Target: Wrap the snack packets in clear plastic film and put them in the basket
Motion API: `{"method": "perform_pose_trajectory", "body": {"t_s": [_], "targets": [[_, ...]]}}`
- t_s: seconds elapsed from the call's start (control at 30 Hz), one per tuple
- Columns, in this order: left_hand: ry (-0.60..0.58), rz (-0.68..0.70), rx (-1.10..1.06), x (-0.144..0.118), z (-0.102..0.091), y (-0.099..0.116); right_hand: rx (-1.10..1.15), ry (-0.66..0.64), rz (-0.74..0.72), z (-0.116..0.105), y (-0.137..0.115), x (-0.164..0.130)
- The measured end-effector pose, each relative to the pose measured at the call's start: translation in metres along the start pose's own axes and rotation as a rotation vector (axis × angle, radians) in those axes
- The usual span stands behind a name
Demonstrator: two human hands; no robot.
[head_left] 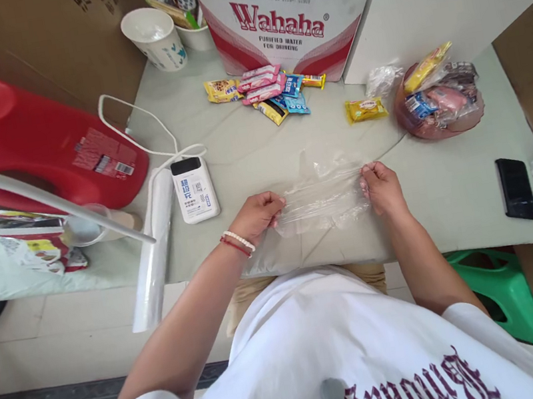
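A clear plastic bag [322,196] lies stretched flat on the grey-green table [248,148] near its front edge. My left hand [256,216] pinches the bag's left end, a bead bracelet on that wrist. My right hand [382,188] pinches its right end. Beyond the bag lies a small heap of wrapped snacks [263,90] in pink, blue and yellow, with one yellow snack packet [366,109] apart to the right. A pink-tinted bag filled with snacks [438,101] sits at the right.
A white power bank [195,188] with a cable and a roll of plastic bags [153,251] lie at the left. A Wahaha water carton [287,11] and paper cups [156,38] stand behind. A black phone [516,188] lies right. A red plastic stool [24,137] is left, a green stool [501,294] below.
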State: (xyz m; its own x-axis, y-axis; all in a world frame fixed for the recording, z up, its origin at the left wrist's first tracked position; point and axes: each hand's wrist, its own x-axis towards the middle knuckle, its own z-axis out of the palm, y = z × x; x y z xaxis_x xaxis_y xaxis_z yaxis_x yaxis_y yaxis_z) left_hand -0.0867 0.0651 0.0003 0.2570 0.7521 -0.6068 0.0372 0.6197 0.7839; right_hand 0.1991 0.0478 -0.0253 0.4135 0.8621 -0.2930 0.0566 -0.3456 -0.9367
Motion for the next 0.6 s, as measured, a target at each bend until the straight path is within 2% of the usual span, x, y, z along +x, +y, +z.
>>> {"method": "perform_pose_trajectory", "body": {"t_s": [0.07,0.13,0.23,0.3,0.33,0.4,0.47,0.53,0.6], "targets": [[-0.005,0.014,-0.044,-0.002,-0.011,-0.002,-0.08,-0.013,-0.013,-0.002,0.002,0.003],[0.071,0.048,0.001,-0.005,-0.016,-0.003,-0.194,-0.001,-0.061,-0.006,0.006,0.004],[0.328,0.218,0.376,-0.007,-0.009,0.0,-0.344,0.029,-0.149,-0.015,0.014,0.0],[0.454,0.337,0.688,-0.006,0.007,0.005,-0.405,0.038,-0.187,-0.02,0.018,-0.004],[0.482,0.377,0.82,-0.003,0.017,0.008,-0.426,0.041,-0.2,-0.021,0.02,-0.006],[0.469,0.428,1.019,0.005,0.037,0.011,-0.453,0.045,-0.215,-0.023,0.021,-0.01],[0.393,0.468,1.14,0.018,0.051,0.011,-0.457,0.051,-0.212,-0.024,0.021,-0.012],[0.38,0.463,1.131,0.032,0.052,0.009,-0.453,0.064,-0.209,-0.027,0.021,-0.012],[0.457,0.426,1.012,0.044,0.042,0.007,-0.458,0.069,-0.208,-0.029,0.021,-0.01]]}}
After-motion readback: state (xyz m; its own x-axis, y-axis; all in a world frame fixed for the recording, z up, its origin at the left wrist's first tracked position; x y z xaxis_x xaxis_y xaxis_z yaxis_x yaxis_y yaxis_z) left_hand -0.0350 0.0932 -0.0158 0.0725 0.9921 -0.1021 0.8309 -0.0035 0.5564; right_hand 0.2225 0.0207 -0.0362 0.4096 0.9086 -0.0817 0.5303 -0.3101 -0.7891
